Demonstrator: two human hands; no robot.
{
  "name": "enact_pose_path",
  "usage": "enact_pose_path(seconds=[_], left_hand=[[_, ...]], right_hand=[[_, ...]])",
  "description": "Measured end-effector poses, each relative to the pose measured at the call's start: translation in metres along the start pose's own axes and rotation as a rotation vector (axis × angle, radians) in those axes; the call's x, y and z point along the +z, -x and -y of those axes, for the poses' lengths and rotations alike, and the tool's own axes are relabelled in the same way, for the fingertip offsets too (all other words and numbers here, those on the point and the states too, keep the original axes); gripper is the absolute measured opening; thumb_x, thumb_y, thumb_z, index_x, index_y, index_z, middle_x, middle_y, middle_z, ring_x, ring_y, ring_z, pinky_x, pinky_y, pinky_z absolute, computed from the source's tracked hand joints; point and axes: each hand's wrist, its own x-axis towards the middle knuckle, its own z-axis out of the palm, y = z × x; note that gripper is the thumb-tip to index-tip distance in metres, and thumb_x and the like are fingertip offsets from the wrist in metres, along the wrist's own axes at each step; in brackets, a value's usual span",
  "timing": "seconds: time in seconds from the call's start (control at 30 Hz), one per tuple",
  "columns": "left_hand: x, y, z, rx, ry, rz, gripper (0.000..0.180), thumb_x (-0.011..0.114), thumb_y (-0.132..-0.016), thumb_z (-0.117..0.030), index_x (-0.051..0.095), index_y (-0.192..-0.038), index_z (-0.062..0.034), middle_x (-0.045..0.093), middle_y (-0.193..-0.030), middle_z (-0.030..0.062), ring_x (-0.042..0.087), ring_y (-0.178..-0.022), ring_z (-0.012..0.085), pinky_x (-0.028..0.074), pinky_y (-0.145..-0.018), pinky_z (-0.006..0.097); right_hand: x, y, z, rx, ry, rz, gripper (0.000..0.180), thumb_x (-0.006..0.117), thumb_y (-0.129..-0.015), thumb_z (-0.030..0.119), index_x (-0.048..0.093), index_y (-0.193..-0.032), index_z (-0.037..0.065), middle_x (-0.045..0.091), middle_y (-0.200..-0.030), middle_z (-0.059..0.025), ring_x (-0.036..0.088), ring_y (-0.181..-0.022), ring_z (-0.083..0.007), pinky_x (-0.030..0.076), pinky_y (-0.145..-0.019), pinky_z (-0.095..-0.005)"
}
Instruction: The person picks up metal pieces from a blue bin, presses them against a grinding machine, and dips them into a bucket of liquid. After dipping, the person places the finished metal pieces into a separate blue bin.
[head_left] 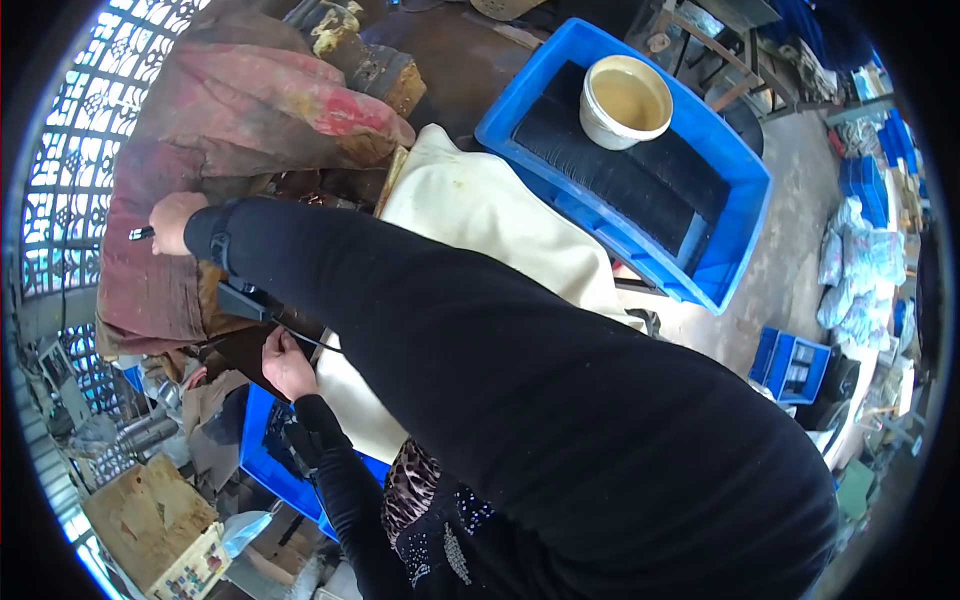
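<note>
The right hand (178, 222) clasps a dark object (143, 234) jutting leftward; left hand (288, 365) grip unclear.

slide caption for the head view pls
Right hand gripping a small dark item by stained red cloth, left hand nearer the body; pale tub in blue crate.

1 cream bucket (603, 128) stands inside 1 large blue crate (742, 225); bright latticework (85, 120) rises at left.

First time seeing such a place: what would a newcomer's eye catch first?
Probably the long black sleeve across the middle. Then the bright blue rectangular plastic tub at upper right, with a round cream bucket inside, and the stained reddish cloth at upper left.
</note>
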Motion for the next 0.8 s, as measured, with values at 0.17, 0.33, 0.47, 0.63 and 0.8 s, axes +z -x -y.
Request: enact_pose_path(seconds=[0.17, 0.33, 0.47, 0.63, 0.8], left_hand=[[-0.001, -0.006, 0.013, 0.069, -0.033, 0.024, 0.019, 0.059, -0.088, -0.009, 0.069, -0.101, 0.0003, 0.069, -0.096, 0.0164, 0.065, -0.087, 0.0303, 0.05, -0.081, 0.035], [0.009, -0.017, 0.025, 0.061, 0.082, 0.095, 0.02, 0.06, -0.088, -0.011, 0.069, -0.102, 0.0015, 0.069, -0.098, 0.0159, 0.066, -0.088, 0.028, 0.05, -0.081, 0.034], [0.001, -0.015, 0.027, 0.057, 0.136, 0.122, 0.022, 0.059, -0.092, -0.013, 0.069, -0.104, 0.0025, 0.07, -0.101, 0.0136, 0.066, -0.091, 0.0255, 0.05, -0.083, 0.036], [-0.012, -0.012, -0.076, -0.223, 0.81, 0.223, 0.037, 0.055, -0.097, -0.028, 0.061, -0.119, 0.0009, 0.067, -0.104, 0.0114, 0.063, -0.091, 0.0242, 0.05, -0.081, 0.037], [-0.034, -0.013, -0.126, -0.117, 1.348, 0.681, 0.034, 0.05, -0.099, -0.03, 0.057, -0.116, -0.0026, 0.063, -0.1, 0.0103, 0.059, -0.08, 0.0222, 0.05, -0.073, 0.038]], right_hand=[[0.002, 0.011, 0.005, 0.029, -0.053, -0.038, 0.034, 0.069, -0.081, 0.036, 0.073, -0.097, 0.007, 0.069, -0.099, -0.0159, 0.065, -0.098, -0.0325, 0.051, -0.083, -0.0419], [-0.012, 0.024, -0.038, -0.087, -0.01, 0.008, 0.026, 0.061, -0.083, 0.02, 0.07, -0.09, -0.002, 0.068, -0.088, -0.0213, 0.067, -0.083, -0.0337, 0.052, -0.072, -0.0435], [-0.018, 0.081, -0.087, 0.059, -0.483, 0.405, 0.019, 0.046, -0.079, 0.005, 0.061, -0.074, -0.007, 0.061, -0.069, -0.0194, 0.06, -0.054, -0.0286, 0.047, -0.049, -0.0405], [-0.048, 0.148, -0.108, 0.246, -0.845, 0.536, 0.011, 0.051, -0.077, 0.0, 0.055, -0.067, -0.003, 0.056, -0.061, -0.0125, 0.055, -0.05, -0.0244, 0.044, -0.044, -0.0357], [-0.065, 0.181, -0.068, 0.325, -0.816, 0.718, 0.003, 0.056, -0.072, -0.001, 0.057, -0.068, -0.001, 0.06, -0.068, -0.0103, 0.057, -0.059, -0.0254, 0.049, -0.059, -0.0385]])
